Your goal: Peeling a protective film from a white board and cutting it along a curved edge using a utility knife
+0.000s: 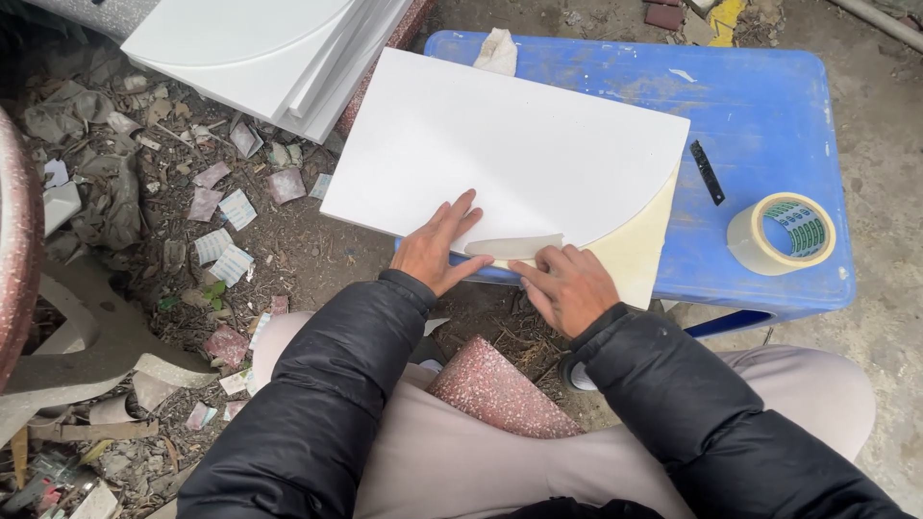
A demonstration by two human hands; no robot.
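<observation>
Open blue desk (769,106) to the right of the white panel (500,144), broken only by a tape roll (781,233) near the edge and a thin black strip (707,172). Left side's crowded: stacked white panels (279,48) hang above littered ground (192,221).

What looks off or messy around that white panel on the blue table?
The white panel overhangs the blue table's near edge, pressed by the left hand and right hand beside a tape strip. Its curved corner exposes a cream layer. Paper scraps litter the ground.
</observation>
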